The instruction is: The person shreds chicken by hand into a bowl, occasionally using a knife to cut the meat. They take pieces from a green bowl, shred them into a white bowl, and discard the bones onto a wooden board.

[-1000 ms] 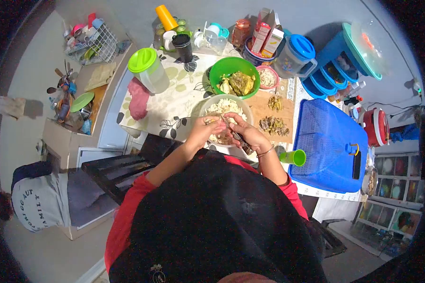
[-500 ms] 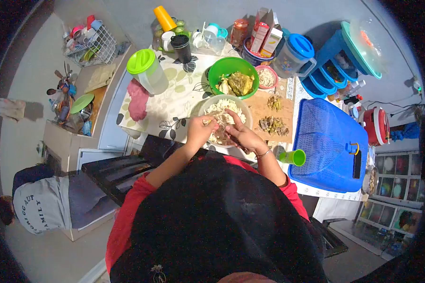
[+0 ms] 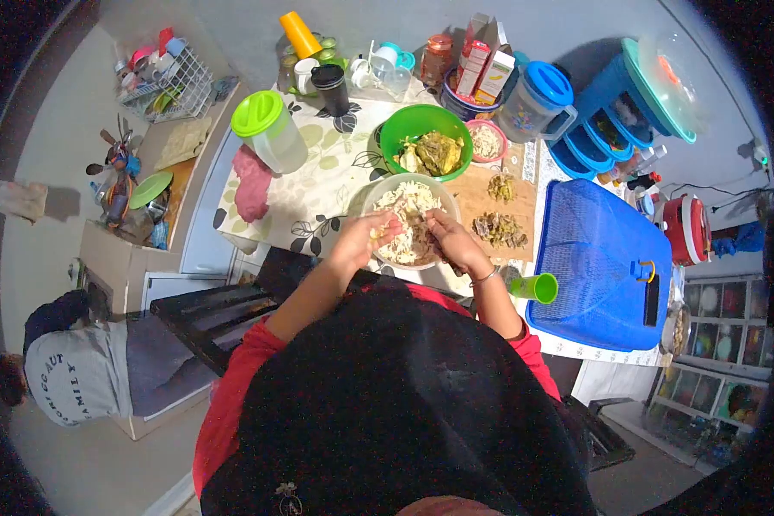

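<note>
A whitish bowl (image 3: 370, 203) sits at the table's near edge, with pale shredded food (image 3: 413, 196), which looks like shredded meat, inside. My left hand (image 3: 363, 238) is over the bowl's left side, fingers drawn together in a pinch; what is between them is too small to name. Opposite it, my right hand (image 3: 458, 244) is closed over the right side of the bowl, thumb against fingers, with its grip partly hidden. Behind stands a green bowl (image 3: 390, 125) holding larger yellowish-brown pieces (image 3: 439, 153). Chopped brownish bits (image 3: 500, 230) lie in two piles on a brown board (image 3: 470, 193).
A blue mesh food cover (image 3: 602, 267) and a green cup (image 3: 534, 287) are on the right. A pink bowl (image 3: 502, 146) and a blue-lidded pitcher (image 3: 533, 101) stand behind. On the left are a green-lidded pitcher (image 3: 271, 133) and a pink cloth (image 3: 251, 183). A person (image 3: 73, 365) is at far left.
My hands have moved apart from each other above the bowl. The fingers of my right hand, spread before, are now drawn in. More of the shredded food shows between the hands.
</note>
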Demonstrator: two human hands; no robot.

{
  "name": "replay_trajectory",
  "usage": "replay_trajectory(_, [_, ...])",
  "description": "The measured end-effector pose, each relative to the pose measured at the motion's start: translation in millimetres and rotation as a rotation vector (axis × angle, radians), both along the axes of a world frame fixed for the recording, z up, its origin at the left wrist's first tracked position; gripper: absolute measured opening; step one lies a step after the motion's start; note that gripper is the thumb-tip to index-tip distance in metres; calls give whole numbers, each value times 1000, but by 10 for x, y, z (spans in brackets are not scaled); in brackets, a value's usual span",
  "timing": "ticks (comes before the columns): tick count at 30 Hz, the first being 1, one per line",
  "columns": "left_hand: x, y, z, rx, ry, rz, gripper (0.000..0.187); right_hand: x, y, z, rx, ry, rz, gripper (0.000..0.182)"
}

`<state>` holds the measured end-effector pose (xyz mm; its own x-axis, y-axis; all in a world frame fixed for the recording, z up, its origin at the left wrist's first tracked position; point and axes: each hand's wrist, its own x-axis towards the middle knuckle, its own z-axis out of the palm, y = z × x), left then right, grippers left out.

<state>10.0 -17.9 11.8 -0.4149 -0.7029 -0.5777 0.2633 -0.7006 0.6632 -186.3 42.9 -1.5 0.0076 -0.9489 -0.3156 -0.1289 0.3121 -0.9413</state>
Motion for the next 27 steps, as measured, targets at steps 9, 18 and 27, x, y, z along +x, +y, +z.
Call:
replay_trajectory(9, [114, -153, -324, 708, 596, -14, 17, 6, 75, 185, 136, -320, 190, 37])
replay_trajectory(18, [15, -90, -219, 506, 431, -112, 15, 5, 23, 186, 326, -894, 109, 41])
replay_trajectory(27, [10, 8, -137, -32, -142, -168, 19, -164, 64, 171, 203, -530, 119, 39])
